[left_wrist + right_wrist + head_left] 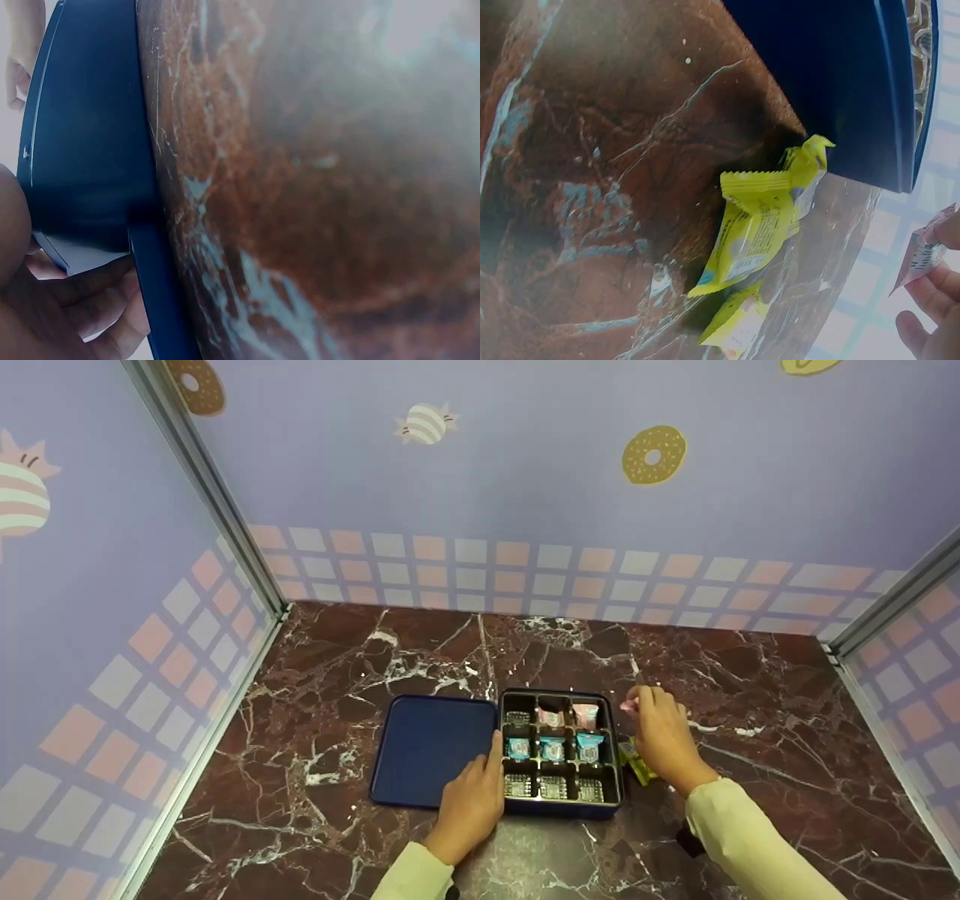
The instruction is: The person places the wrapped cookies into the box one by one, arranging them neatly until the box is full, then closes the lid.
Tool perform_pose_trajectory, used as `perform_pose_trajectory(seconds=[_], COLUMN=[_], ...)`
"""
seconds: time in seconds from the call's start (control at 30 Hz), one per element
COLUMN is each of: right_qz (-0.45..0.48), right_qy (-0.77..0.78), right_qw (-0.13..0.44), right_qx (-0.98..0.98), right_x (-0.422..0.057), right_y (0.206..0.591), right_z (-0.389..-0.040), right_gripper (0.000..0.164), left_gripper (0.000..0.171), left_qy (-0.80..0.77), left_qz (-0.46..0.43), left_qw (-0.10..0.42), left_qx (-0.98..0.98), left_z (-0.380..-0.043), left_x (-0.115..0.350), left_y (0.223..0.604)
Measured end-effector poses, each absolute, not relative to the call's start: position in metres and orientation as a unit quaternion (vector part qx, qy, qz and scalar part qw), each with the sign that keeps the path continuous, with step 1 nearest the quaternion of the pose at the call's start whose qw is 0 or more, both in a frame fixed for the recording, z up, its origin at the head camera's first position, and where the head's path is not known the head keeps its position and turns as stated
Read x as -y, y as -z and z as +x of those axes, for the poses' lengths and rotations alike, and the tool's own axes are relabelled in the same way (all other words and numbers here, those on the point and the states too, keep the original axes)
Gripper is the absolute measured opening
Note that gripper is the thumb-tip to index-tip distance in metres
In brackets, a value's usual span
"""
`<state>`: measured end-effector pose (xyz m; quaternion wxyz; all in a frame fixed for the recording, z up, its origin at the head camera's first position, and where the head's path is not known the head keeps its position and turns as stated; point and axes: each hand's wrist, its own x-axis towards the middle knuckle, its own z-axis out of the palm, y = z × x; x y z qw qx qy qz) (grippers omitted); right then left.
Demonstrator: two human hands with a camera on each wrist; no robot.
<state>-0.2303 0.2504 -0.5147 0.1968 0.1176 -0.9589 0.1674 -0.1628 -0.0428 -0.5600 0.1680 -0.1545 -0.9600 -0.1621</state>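
My right hand [664,735] pinches a small pink wrapped candy [924,251] between thumb and fingers, just off the right side of a dark blue tin box [559,811]. The box has rows of compartments. Pink candies [586,715] sit in the far row's middle and right compartments, and blue candies [553,748] fill the middle row. Patterned bottoms show in the near row and the far left compartment. My left hand [472,802] rests against the box's left side, its index finger straight along the edge. Several yellow candies [750,232] lie beside the box, partly under my right hand.
A blue lid [435,750] lies flat on the table, touching or close to the box's left side. The dark red marble table [315,690] is bounded by a patterned back wall [510,495] and side walls with metal corner strips [217,487].
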Motion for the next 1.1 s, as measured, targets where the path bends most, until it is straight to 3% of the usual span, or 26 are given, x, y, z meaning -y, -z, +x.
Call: perform_pose_trajectory(seconds=[0.13,0.47,0.73,1.1], right_qz=[0.124,0.145,0.170,0.182], right_qy=[-0.174,-0.179,-0.176,-0.174], right_qw=[0.193,0.201,0.216,0.190], right_qx=[0.958,0.952,0.945,0.949], right_x=[-0.246,-0.230,-0.223,-0.215], right_y=[0.512,0.507,0.505,0.501], right_z=[-0.230,-0.232,-0.235,-0.236], right_gripper=[0.026,0.013,0.011,0.014], left_gripper=[0.054,0.053,0.052,0.052], left_qy=[0.164,0.160,0.158,0.159], left_qz=[-0.153,-0.153,-0.156,-0.159], left_qw=[0.165,0.155,0.175,0.195], left_qx=[0.960,0.963,0.959,0.955], left_z=[-0.163,-0.163,-0.163,-0.163], left_x=[0.043,0.043,0.042,0.042], left_y=[0.560,0.560,0.560,0.561])
